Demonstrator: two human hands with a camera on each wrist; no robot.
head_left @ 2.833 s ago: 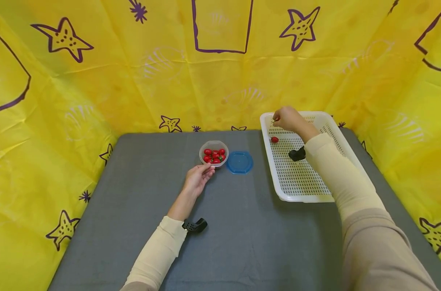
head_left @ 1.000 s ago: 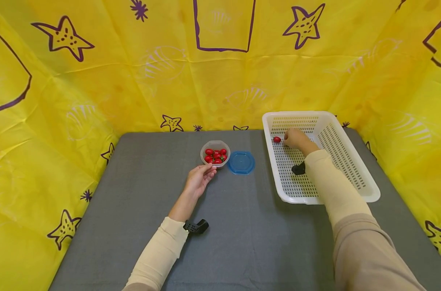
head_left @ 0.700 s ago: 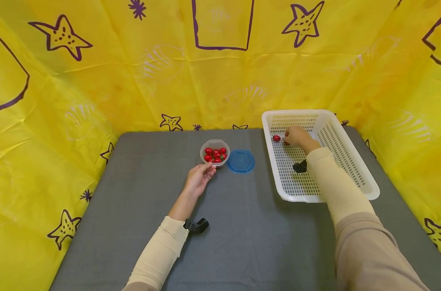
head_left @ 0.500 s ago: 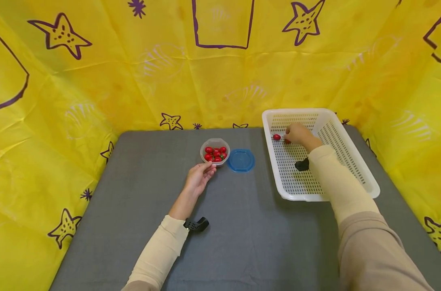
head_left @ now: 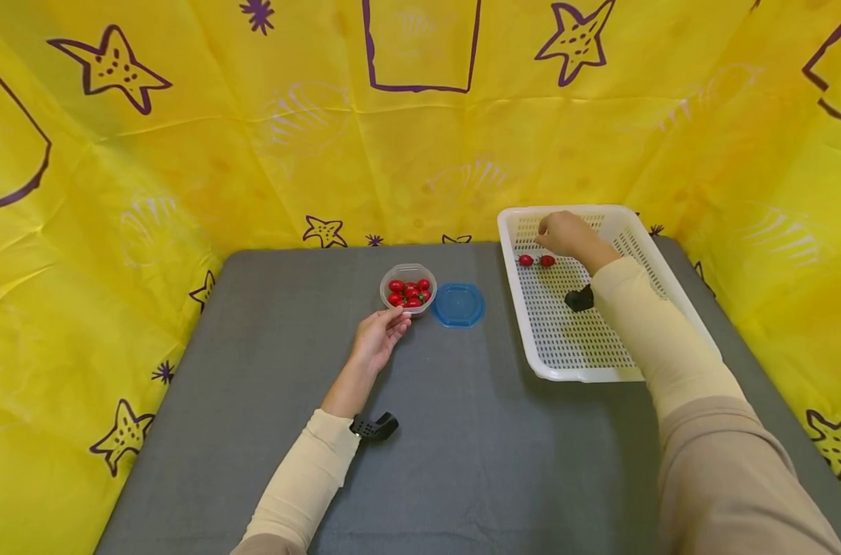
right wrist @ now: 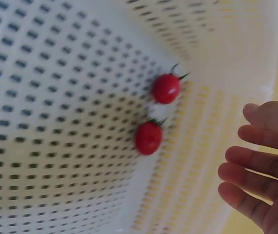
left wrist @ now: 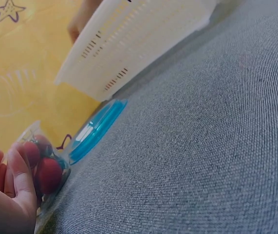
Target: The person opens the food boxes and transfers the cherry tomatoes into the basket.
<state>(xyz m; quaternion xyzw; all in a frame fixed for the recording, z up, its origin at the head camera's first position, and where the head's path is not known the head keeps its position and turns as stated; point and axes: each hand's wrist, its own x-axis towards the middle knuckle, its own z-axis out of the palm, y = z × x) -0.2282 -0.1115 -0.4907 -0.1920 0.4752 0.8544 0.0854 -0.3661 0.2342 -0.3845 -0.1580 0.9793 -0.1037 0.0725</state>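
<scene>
Upper right: right hand (head_left: 568,233), grip apart, empty, hangs near tomatoes (head_left: 546,260) in white basket (head_left: 523,308) | Centre: left hand (head_left: 376,340) pinches clear container (head_left: 408,270) | Light touch likely spares fruit

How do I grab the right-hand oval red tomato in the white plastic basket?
Probably best to pinch the oval red tomato around its fat middle, from above: it lies on its side, green stem toward the other tomato, and the white plastic basket has walls around it.
</scene>
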